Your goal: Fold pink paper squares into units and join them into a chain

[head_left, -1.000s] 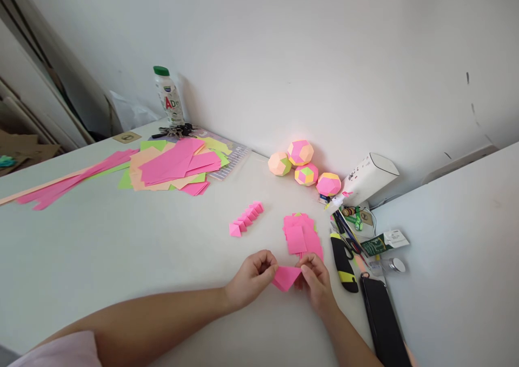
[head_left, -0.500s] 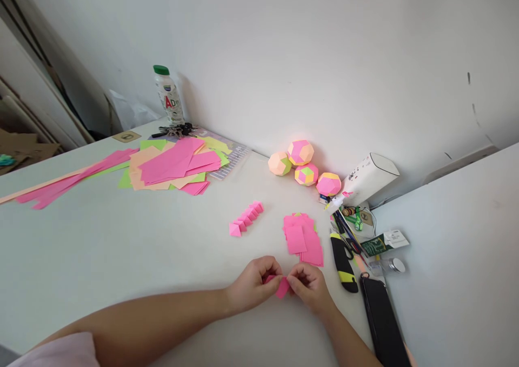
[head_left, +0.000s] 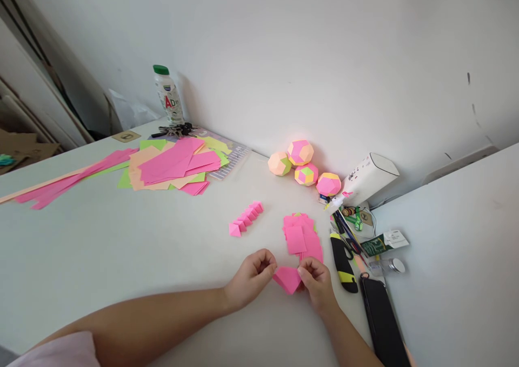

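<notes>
My left hand [head_left: 251,277] and my right hand [head_left: 317,281] pinch the two ends of a small folded pink paper piece [head_left: 287,279] just above the white table [head_left: 101,248]. Both hands have their fingers curled closed on it. Right behind them lies a small stack of pink paper squares [head_left: 302,238]. A row of folded pink units [head_left: 246,218] sits further back to the left.
Several paper polyhedron balls [head_left: 305,163] rest against the wall. Coloured paper sheets [head_left: 174,164], pink strips [head_left: 68,182], keys and a bottle [head_left: 168,95] are at the back left. A black phone [head_left: 383,324], a black-yellow cutter [head_left: 344,261], pens and a white box [head_left: 367,179] crowd the right.
The hands had pushed together, folding the pink piece small; now they have moved apart again and the piece shows wider between them.
</notes>
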A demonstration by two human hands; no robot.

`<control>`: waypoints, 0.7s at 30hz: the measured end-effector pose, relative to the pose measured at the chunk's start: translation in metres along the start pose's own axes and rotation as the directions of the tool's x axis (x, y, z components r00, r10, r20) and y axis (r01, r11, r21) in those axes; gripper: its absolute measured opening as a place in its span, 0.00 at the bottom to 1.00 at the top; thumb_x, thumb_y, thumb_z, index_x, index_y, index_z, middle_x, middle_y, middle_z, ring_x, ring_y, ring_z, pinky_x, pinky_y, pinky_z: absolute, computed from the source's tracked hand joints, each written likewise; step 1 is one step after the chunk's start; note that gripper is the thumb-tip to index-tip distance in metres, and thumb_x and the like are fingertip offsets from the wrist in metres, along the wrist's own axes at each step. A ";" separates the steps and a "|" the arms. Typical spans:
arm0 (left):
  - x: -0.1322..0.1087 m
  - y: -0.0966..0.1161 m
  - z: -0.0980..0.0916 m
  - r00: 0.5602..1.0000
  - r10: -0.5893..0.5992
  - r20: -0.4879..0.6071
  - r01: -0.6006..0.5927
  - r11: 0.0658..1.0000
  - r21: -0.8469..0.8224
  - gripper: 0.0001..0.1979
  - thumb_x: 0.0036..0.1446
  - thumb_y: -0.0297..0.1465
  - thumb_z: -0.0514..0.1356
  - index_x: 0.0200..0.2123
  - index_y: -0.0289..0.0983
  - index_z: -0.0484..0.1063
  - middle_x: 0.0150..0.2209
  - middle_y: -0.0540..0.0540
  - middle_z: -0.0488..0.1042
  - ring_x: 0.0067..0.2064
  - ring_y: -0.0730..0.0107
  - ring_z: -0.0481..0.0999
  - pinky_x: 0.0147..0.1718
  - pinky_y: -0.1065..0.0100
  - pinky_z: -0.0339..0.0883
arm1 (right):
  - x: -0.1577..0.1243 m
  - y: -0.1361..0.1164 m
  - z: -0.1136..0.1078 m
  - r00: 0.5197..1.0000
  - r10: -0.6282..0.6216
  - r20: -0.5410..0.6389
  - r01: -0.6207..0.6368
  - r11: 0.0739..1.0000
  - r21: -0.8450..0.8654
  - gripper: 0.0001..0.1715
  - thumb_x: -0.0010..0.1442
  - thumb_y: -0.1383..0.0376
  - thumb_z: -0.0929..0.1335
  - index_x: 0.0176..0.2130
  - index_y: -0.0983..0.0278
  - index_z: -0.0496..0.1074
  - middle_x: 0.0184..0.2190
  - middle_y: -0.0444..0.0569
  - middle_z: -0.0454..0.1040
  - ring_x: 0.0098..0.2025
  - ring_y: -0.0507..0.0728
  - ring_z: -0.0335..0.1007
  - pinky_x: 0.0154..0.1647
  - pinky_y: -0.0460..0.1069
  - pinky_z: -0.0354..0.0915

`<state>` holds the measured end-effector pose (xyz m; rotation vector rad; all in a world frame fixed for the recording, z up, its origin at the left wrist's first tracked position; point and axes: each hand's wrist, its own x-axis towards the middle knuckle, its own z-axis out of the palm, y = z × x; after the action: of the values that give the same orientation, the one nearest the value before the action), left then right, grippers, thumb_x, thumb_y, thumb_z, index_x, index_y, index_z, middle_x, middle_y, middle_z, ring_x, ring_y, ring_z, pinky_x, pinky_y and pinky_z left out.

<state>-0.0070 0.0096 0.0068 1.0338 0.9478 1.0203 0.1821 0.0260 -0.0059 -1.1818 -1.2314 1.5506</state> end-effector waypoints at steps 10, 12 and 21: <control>-0.002 0.000 0.000 0.994 0.009 0.112 -0.013 0.999 0.031 0.14 0.57 0.41 0.54 0.31 0.35 0.65 0.26 0.51 0.66 0.25 0.76 0.60 0.25 0.73 0.55 | 0.001 -0.001 0.002 0.999 -0.042 0.019 0.042 0.999 -0.001 0.13 0.51 0.59 0.72 0.26 0.64 0.68 0.17 0.41 0.70 0.17 0.49 0.65 0.18 0.43 0.61; -0.002 0.001 -0.001 0.993 0.001 0.118 -0.007 0.999 0.050 0.15 0.58 0.42 0.53 0.30 0.35 0.67 0.23 0.52 0.65 0.23 0.77 0.58 0.22 0.73 0.53 | 0.001 0.001 0.001 0.998 -0.056 0.016 0.056 0.998 -0.013 0.12 0.50 0.59 0.72 0.28 0.64 0.69 0.17 0.41 0.71 0.17 0.49 0.66 0.18 0.43 0.62; -0.002 0.003 -0.002 0.989 -0.026 0.148 0.009 0.993 0.115 0.22 0.60 0.44 0.48 0.31 0.34 0.73 0.20 0.53 0.58 0.21 0.76 0.54 0.20 0.73 0.50 | 0.001 0.001 0.001 0.998 -0.051 0.033 0.054 0.993 -0.100 0.13 0.48 0.59 0.73 0.32 0.63 0.72 0.21 0.44 0.72 0.20 0.51 0.66 0.20 0.46 0.64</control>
<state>-0.0097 0.0083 0.0097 1.1781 0.8987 0.8690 0.1809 0.0270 -0.0070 -1.1842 -1.3641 1.4871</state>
